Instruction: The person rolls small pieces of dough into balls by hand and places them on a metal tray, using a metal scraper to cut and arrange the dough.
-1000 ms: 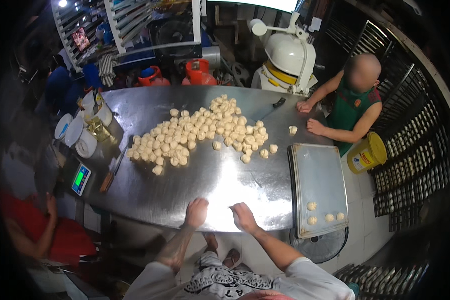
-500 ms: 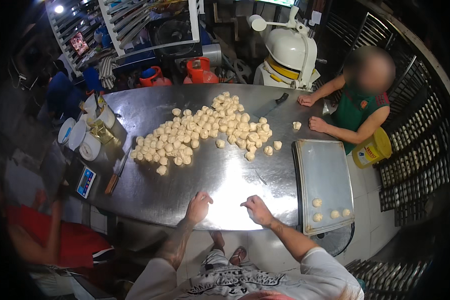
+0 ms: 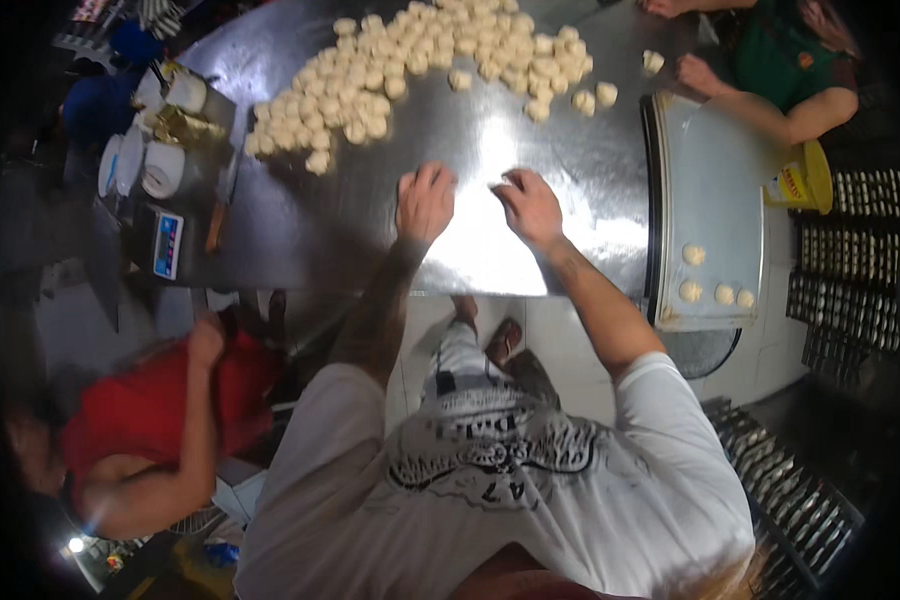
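My left hand (image 3: 427, 203) is over the near half of the steel table (image 3: 310, 235), fingers bent downward and slightly apart. My right hand (image 3: 533, 208) is level with it across a bright glare patch, its fingers curled and the thumb set apart. No object shows in either hand, though the undersides of the fingers are hidden. Beyond both hands lies a large pile of pale dough balls (image 3: 355, 90). A few pieces lie loose at its edge, including a dough ball (image 3: 318, 162) at the near left.
At right, a metal tray (image 3: 715, 180) holds several dough pieces. A digital scale (image 3: 167, 246), a wooden-handled knife (image 3: 216, 225) and white tubs (image 3: 163, 170) stand left. A co-worker in green (image 3: 795, 60) leans at the far right. Someone in red (image 3: 160, 410) is at lower left.
The view has tilted down toward my body, so the table sits higher in the picture. My hands have shifted slightly forward over the table. The co-worker at right has raised one hand.
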### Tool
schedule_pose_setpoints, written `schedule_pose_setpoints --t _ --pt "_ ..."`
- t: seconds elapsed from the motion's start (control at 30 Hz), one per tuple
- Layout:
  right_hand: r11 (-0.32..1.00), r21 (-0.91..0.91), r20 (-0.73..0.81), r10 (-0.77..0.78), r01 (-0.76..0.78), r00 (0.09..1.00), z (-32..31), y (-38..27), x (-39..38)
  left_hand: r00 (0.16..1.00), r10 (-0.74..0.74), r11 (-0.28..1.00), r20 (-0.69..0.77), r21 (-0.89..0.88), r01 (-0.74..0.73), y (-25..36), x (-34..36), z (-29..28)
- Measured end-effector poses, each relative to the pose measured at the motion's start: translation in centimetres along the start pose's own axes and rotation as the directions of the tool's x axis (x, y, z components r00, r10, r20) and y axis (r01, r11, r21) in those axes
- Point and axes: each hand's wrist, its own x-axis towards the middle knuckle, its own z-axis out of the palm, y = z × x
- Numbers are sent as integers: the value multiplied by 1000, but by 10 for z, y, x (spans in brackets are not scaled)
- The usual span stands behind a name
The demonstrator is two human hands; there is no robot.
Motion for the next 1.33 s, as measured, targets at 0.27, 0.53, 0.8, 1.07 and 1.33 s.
schedule_pose_setpoints --t 0.27,0.53,0.8,1.07,1.33 --pt "963 236 248 71 -131 966 -41 9 -45 992 -106 951 61 -286 120 -29 -65 -3" --pt "964 194 17 182 -182 983 -9 -26 -31 999 -27 984 -47 -179 18 4 -40 2" --pt "994 11 3 109 -109 994 -3 -9 16 994 -19 999 -103 -51 14 9 14 4" --pt "975 165 296 93 -147 951 -39 17 -19 988 -29 968 151 -244 65 -17 -37 -10" --pt "964 209 153 134 -165 979 -28 -9 -41 984 -2 985 179 -167 33 -11 -47 13"
